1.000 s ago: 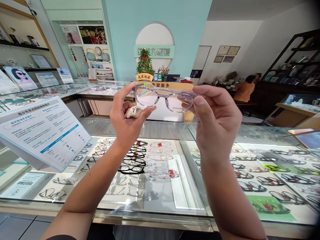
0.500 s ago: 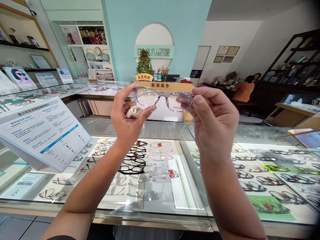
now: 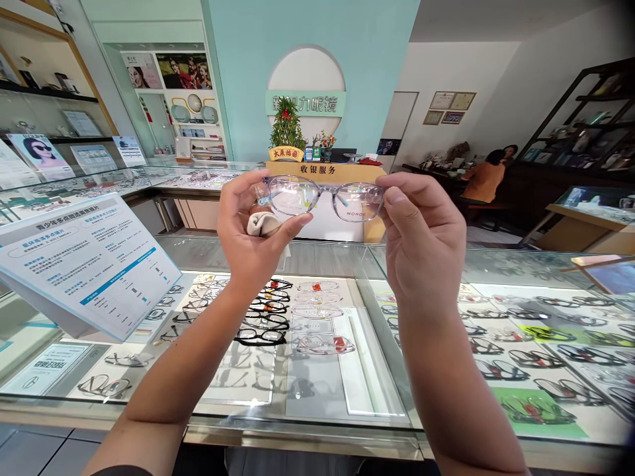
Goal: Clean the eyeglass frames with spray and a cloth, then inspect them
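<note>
A pair of eyeglasses (image 3: 326, 192) with a thin greyish, see-through frame is held up level above the glass display case. My left hand (image 3: 251, 228) grips its left end between fingers and thumb, and a crumpled beige cloth (image 3: 262, 224) is tucked in the same palm. At the other end, my right hand (image 3: 424, 231) pinches the frame near the hinge with thumb and forefinger. The temples point away from me and are partly hidden behind the lenses and fingers.
Under me lies the glass display case (image 3: 347, 433) with rows of glasses. A printed stand-up card (image 3: 89, 264) is on its left. Beyond are a wooden-topped cashier counter (image 3: 317, 170) with a plant (image 3: 286, 129), and a person in orange (image 3: 483, 178) at the far right.
The eyeglasses have turned and tilted slightly in my hands, and reflections on the right lens have thinned. Both hands have shifted a little left and keep their hold.
</note>
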`<move>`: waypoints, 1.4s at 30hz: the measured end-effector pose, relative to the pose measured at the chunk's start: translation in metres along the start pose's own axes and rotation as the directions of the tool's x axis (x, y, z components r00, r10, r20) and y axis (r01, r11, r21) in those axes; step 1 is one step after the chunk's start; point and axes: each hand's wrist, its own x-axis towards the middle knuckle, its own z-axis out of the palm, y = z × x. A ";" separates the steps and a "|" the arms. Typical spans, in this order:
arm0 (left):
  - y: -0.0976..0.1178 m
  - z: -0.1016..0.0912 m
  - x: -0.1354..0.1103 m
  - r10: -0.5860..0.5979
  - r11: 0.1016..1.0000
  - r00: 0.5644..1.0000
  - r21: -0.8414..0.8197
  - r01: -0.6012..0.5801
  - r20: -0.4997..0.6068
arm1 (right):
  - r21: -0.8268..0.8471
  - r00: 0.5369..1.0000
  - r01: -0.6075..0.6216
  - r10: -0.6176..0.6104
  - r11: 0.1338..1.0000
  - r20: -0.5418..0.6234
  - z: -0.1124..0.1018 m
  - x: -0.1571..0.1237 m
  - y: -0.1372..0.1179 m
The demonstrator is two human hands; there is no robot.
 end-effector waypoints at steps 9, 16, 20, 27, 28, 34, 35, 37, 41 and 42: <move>0.003 0.000 0.005 -0.048 0.996 0.999 -0.078 0.046 -0.021 | 0.044 1.000 -0.020 0.020 0.999 -0.012 0.002 0.000 -0.004; 0.005 0.000 0.005 -0.088 0.995 0.995 -0.054 0.086 -0.037 | 0.053 0.998 -0.068 0.068 0.996 -0.006 0.000 0.000 -0.003; 0.011 -0.002 0.004 -0.194 0.981 0.981 -0.008 0.194 0.023 | 0.055 0.989 -0.148 0.149 0.987 -0.006 0.000 0.001 -0.003; 0.005 -0.009 0.006 -0.099 0.995 0.980 0.023 0.097 0.175 | 0.015 0.993 -0.115 0.114 0.993 0.038 0.000 0.002 -0.011; 0.003 -0.010 0.006 -0.088 0.996 0.975 0.021 0.086 0.202 | -0.002 0.993 -0.100 0.100 0.995 0.068 0.000 0.002 -0.013; 0.002 -0.012 0.005 -0.110 0.994 0.954 0.033 0.105 0.278 | -0.014 0.961 -0.150 0.149 0.989 0.235 0.000 -0.001 -0.018; 0.002 -0.013 0.005 -0.125 0.992 0.950 0.035 0.120 0.285 | -0.015 0.956 -0.165 0.164 0.986 0.243 -0.001 -0.001 -0.017; 0.004 -0.014 0.006 -0.161 0.987 0.935 0.028 0.160 0.317 | -0.026 0.948 -0.191 0.191 0.981 0.256 -0.003 -0.001 -0.016; 0.006 -0.017 0.008 -0.170 0.976 0.901 -0.055 0.208 0.399 | -0.038 0.930 -0.211 0.213 0.977 0.298 -0.004 0.002 -0.016; 0.007 -0.017 0.008 -0.177 0.974 0.896 -0.059 0.220 0.408 | -0.034 0.927 -0.216 0.216 0.976 0.307 -0.004 0.003 -0.017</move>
